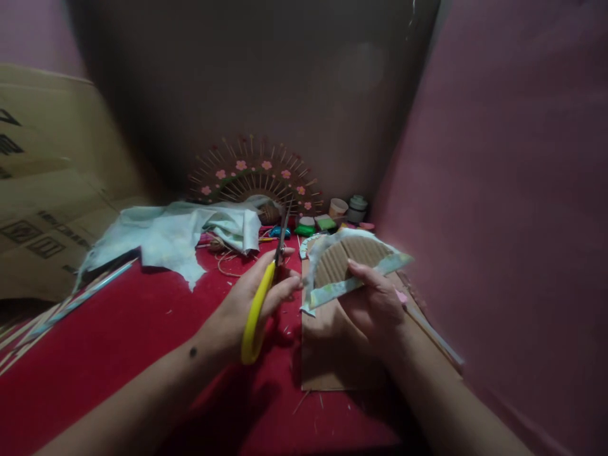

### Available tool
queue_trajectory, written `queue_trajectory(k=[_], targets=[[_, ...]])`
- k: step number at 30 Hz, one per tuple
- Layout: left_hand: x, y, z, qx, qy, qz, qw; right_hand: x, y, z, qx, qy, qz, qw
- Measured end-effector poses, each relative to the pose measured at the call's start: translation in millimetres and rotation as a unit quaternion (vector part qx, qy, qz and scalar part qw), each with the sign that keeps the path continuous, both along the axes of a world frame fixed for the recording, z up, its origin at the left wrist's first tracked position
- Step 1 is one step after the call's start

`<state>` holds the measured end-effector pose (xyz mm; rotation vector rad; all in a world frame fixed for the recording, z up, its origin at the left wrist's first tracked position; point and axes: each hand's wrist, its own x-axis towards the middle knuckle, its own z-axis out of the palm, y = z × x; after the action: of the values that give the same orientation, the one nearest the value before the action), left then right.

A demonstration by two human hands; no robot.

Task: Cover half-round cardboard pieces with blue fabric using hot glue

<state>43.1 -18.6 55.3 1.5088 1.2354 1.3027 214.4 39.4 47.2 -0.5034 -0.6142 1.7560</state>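
My left hand (pixel 251 294) holds a pair of scissors (pixel 259 310) with yellow handles, the blades pointing up and away from me. Its fingertips are near the left edge of a half-round piece of corrugated cardboard (pixel 351 258). My right hand (pixel 377 304) grips that cardboard along its straight lower edge, thumb on top. Pale blue-green cloth (pixel 337 290) is folded over the straight edge and stands out ragged around the curve. Beneath the piece lies a flat brown cardboard sheet (pixel 332 354) on the red tabletop (pixel 142 354).
Torn pale cloth (pixel 166 231) lies at the back left, near thin sticks (pixel 71 310). A fan-shaped decoration with pink flowers (pixel 266 166) leans on the back wall. Small tubs (pixel 357 208) and twine (pixel 228 263) sit behind. A large carton (pixel 47 183) stands left; a pink wall (pixel 513 190) bounds the right.
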Motion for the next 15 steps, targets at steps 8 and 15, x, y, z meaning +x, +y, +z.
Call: queue_trajectory(k=[8,15], targets=[[28.8,11.9,4.3,-0.006,-0.166,-0.041,0.985,-8.3,-8.7,-14.8,0.074,-0.024,0.13,0.988],[25.9,6.6,4.4,-0.039,-0.135,0.037,0.989,-9.3,-4.9,-11.2,0.069,0.017,0.083,0.994]])
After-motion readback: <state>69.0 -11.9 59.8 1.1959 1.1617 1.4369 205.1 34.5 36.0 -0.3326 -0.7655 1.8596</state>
